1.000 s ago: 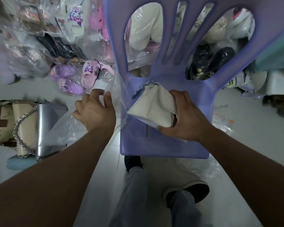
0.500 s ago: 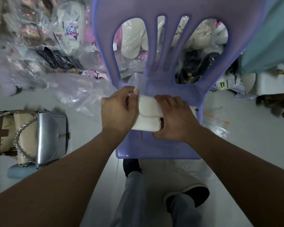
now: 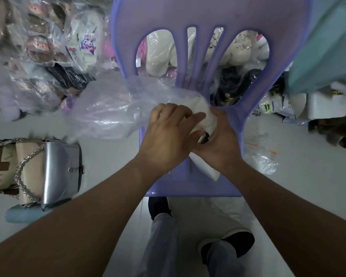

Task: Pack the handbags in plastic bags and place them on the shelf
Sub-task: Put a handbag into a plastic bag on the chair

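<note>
Sliding the white handbag (image 3: 205, 120) into the clear plastic bag (image 3: 112, 110) on the purple chair (image 3: 192, 182) seat, we clench both hands on it: left hand (image 3: 168, 136) at the bag's mouth, right hand (image 3: 220, 144) behind. We should hold the mouth wide so the clasp clears. More handbags (image 3: 48, 170) lie left of the chair.

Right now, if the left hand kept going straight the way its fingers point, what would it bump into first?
The left hand points up and right, already against the white leather handbag that both hands hold. Past that comes the purple plastic chair backrest, probably; depth is hard to judge here.
</note>
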A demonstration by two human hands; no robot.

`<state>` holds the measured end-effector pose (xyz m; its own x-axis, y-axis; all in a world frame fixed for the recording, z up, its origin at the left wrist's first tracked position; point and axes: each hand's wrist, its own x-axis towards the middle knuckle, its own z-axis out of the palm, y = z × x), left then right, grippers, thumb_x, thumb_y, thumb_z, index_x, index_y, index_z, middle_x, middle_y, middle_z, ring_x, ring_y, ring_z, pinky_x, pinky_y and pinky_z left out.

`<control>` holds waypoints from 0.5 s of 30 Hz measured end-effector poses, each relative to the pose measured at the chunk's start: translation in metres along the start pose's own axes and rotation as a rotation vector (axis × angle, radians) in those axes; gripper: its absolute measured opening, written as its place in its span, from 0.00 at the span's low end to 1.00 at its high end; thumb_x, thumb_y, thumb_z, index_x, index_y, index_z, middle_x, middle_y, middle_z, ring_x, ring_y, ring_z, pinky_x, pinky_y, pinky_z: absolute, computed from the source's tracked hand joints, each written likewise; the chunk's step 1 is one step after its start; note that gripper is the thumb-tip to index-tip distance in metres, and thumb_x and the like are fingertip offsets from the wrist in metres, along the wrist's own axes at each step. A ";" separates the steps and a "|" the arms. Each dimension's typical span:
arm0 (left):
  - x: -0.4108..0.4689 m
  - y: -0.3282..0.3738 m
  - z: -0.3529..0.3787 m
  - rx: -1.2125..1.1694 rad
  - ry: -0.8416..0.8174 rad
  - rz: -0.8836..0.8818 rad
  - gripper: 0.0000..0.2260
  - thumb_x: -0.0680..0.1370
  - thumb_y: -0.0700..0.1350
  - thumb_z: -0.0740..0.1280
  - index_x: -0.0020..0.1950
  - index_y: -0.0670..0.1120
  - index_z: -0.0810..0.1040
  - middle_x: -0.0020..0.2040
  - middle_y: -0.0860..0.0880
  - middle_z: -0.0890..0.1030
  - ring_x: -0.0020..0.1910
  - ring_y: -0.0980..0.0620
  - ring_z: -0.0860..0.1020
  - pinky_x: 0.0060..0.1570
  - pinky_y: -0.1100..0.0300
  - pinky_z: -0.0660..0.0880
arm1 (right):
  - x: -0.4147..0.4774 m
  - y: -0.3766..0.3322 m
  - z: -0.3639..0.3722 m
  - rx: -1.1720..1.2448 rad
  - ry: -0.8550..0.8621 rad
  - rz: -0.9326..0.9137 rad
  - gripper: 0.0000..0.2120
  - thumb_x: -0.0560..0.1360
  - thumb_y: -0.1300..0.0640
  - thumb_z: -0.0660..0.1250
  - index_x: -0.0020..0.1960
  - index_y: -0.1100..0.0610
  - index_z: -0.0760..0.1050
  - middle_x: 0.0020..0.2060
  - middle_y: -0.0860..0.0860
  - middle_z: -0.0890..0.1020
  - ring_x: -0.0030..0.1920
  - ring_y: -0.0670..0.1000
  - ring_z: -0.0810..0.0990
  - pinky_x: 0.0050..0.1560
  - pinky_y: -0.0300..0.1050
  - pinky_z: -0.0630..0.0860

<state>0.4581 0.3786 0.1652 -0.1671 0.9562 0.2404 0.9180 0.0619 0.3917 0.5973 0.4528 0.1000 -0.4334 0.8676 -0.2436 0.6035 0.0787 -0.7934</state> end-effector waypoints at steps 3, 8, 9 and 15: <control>-0.011 0.002 0.001 0.039 0.050 -0.032 0.12 0.77 0.44 0.73 0.60 0.46 0.84 0.57 0.42 0.81 0.55 0.36 0.78 0.58 0.45 0.69 | 0.000 -0.002 -0.001 0.103 0.121 0.058 0.43 0.58 0.40 0.81 0.66 0.45 0.63 0.51 0.34 0.76 0.53 0.41 0.79 0.51 0.33 0.76; -0.031 -0.018 0.007 0.128 -0.035 0.127 0.04 0.75 0.37 0.71 0.49 0.41 0.83 0.40 0.42 0.80 0.37 0.40 0.76 0.38 0.50 0.71 | 0.007 -0.006 -0.001 0.256 0.134 0.157 0.43 0.56 0.41 0.84 0.61 0.36 0.60 0.53 0.35 0.77 0.51 0.39 0.81 0.55 0.47 0.81; -0.035 -0.021 0.009 0.138 -0.096 0.166 0.04 0.75 0.38 0.71 0.49 0.42 0.83 0.36 0.44 0.80 0.34 0.40 0.77 0.35 0.51 0.72 | 0.006 -0.005 -0.001 0.314 0.136 0.180 0.41 0.57 0.42 0.84 0.59 0.34 0.61 0.53 0.36 0.78 0.49 0.37 0.82 0.53 0.48 0.82; -0.035 -0.011 0.017 -0.293 -0.218 -0.796 0.18 0.84 0.57 0.54 0.70 0.53 0.72 0.59 0.47 0.81 0.56 0.41 0.79 0.50 0.51 0.73 | -0.009 -0.012 -0.006 0.324 0.226 0.177 0.36 0.57 0.37 0.81 0.52 0.40 0.59 0.48 0.31 0.77 0.48 0.38 0.82 0.49 0.48 0.83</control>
<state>0.4598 0.3490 0.1375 -0.6191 0.6954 -0.3647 0.4238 0.6869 0.5904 0.5975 0.4471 0.1146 -0.1632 0.9424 -0.2921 0.3983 -0.2080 -0.8934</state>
